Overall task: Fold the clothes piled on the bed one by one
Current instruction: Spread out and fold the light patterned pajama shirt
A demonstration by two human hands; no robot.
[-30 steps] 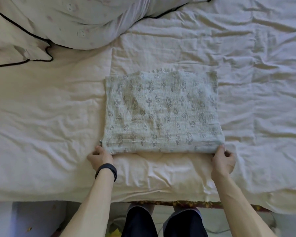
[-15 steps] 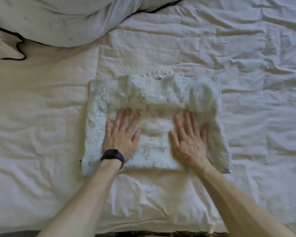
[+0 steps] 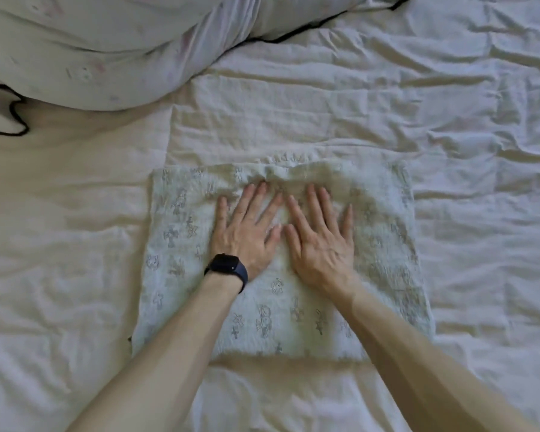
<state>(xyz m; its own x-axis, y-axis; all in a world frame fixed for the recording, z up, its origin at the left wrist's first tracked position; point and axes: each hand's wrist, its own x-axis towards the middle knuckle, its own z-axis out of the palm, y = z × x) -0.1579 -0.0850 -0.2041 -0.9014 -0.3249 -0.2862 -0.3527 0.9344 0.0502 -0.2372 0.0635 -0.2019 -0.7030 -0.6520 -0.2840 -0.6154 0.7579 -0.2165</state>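
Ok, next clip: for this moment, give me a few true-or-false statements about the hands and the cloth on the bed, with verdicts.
1. The left hand and right hand lie flat, side by side, on the printed cloth. True.
2. The right hand pinches a corner of the cloth. False: its fingers are straight and press near the cloth's middle.
3. A dark watch sits on the left wrist. True.
4. The cloth is bunched in a loose heap. False: it lies as a flat folded rectangle on the wrinkled sheet.
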